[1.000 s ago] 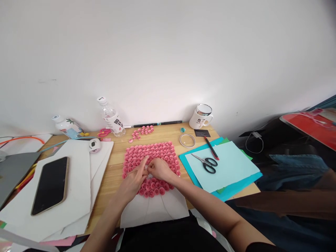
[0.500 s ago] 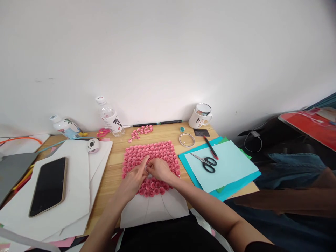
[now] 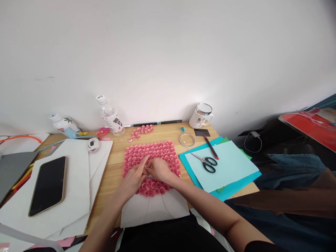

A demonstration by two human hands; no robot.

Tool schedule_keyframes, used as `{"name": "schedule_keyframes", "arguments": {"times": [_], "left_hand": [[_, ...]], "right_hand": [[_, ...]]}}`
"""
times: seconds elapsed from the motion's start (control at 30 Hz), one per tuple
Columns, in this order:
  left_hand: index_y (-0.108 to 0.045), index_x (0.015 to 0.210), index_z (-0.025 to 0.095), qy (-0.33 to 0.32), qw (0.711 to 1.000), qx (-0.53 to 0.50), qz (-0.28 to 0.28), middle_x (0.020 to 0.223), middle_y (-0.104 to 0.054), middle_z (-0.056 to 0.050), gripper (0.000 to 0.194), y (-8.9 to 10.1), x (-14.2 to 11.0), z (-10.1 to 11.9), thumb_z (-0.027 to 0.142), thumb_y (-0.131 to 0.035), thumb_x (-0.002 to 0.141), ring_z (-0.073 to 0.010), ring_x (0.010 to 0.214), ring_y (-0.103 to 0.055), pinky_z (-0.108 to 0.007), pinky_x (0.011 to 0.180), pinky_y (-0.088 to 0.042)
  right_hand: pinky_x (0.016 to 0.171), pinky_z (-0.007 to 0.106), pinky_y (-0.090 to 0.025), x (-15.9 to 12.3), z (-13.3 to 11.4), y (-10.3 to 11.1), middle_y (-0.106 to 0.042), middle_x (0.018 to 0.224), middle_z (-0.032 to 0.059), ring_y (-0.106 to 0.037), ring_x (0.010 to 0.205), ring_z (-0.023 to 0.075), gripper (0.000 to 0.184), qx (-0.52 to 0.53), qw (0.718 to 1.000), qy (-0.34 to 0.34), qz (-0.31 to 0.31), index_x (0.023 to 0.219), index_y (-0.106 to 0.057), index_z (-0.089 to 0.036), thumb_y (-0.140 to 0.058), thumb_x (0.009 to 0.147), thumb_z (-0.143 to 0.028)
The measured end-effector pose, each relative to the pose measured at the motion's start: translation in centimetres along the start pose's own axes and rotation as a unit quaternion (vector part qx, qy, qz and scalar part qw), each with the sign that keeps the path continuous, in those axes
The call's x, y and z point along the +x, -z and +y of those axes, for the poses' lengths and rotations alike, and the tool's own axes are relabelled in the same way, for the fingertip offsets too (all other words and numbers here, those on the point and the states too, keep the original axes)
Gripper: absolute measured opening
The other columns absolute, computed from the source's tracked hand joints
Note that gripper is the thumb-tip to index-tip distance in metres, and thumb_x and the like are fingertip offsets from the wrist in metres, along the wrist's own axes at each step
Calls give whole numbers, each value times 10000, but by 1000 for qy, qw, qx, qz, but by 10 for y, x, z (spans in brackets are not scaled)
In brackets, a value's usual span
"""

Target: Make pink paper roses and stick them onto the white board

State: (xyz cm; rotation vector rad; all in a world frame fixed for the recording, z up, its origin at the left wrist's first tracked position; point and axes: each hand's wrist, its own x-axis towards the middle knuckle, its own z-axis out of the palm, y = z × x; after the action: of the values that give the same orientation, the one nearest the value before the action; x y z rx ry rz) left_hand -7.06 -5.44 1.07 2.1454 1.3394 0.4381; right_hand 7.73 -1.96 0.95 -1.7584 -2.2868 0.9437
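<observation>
A white board [image 3: 133, 210] bears rows of pink rolled paper roses [image 3: 152, 185], with two thin curved lines on its bare lower part. Over the middle of the roses my left hand [image 3: 133, 180] and my right hand [image 3: 160, 170] meet, fingertips close together. My left index finger points forward along the roses while its other fingers curl in. The fingers of my right hand are bent into a pinch. Whatever lies between the fingertips is too small and covered to make out.
Loose pink paper roses [image 3: 141, 131] lie behind the board. To the right are scissors [image 3: 206, 162], a red-tipped pen [image 3: 211, 148], light blue paper [image 3: 228, 175], a tape roll [image 3: 187, 140] and a mug [image 3: 201, 117]. A phone [image 3: 48, 185] and bottle [image 3: 112, 119] are left.
The hands keep nearly the same place over the roses. My right hand has turned slightly and its fingers sit a little closer in. The view has shifted very slightly.
</observation>
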Motion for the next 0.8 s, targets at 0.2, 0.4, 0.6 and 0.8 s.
{"name": "schedule_keyframes", "arguments": {"times": [0.2,0.4,0.6,0.8], "left_hand": [[-181,1424,212,0,1000,-8,1,762,-616,0,634,-3,0,-3,130,-406,837,-156,774,-562,-307,753,-450],[-182,1425,206,-13,1000,-3,13,735,-642,9,665,-1,1,1,97,-433,819,-169,836,-563,-311,782,-449],[-169,1428,185,-1,1000,-14,9,739,-648,6,681,-2,2,0,102,-442,810,-171,815,-567,-323,781,-449],[-153,1431,187,14,1000,-11,1,785,-617,-16,686,-3,2,0,107,-417,804,-167,804,-556,-322,766,-451]], "right_hand": [[523,206,-312,-1,2,0,-673,640,32,-575,597,127,154,1,1000,7,4,711,-705,-182,-553,712,-158],[486,203,-291,1,2,-2,-652,605,36,-549,560,120,170,-1,1000,3,0,684,-698,-160,-532,719,-175],[463,207,-274,2,2,0,-647,604,41,-533,545,123,160,0,1000,-9,-10,664,-689,-155,-533,700,-155],[474,204,-279,2,3,0,-647,599,34,-541,552,121,150,-3,1000,-1,-13,654,-686,-163,-541,690,-151]]}}
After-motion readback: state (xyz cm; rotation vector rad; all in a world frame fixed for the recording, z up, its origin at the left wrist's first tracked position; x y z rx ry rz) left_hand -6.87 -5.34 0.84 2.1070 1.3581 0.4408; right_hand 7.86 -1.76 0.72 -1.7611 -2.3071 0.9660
